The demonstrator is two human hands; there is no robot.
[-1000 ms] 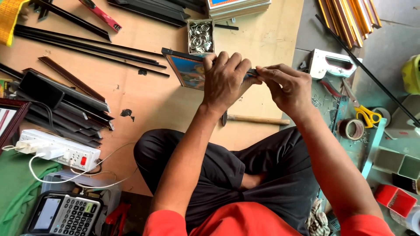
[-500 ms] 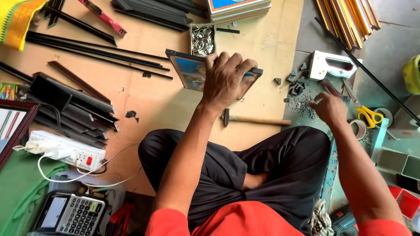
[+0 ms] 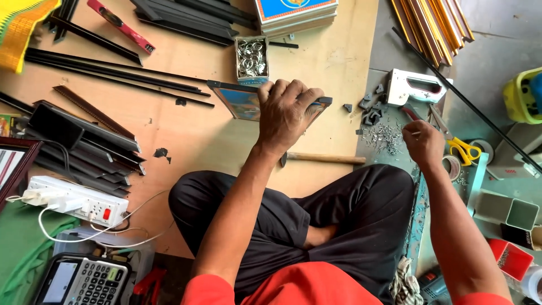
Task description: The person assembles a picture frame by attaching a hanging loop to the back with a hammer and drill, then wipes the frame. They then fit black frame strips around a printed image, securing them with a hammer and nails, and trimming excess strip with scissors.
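My left hand (image 3: 287, 112) presses down on a small framed picture (image 3: 240, 101) with a dark frame, lying on the wooden board (image 3: 226, 135). My right hand (image 3: 423, 142) is out to the right, fingers curled over a scatter of small nails (image 3: 387, 135) on the grey floor; whether it pinches one I cannot tell. A wooden-handled hammer (image 3: 324, 158) lies just in front of my crossed legs, between the two hands.
A small box of metal rings (image 3: 252, 56) stands beyond the picture. A white staple gun (image 3: 415, 87), yellow scissors (image 3: 463, 149) and tape roll (image 3: 451, 166) lie right. Dark frame mouldings (image 3: 84, 135), a power strip (image 3: 79, 200) and calculator (image 3: 84, 279) lie left.
My right hand left the picture's right edge and moved right and down to the nail pile. My left hand stayed on the picture.
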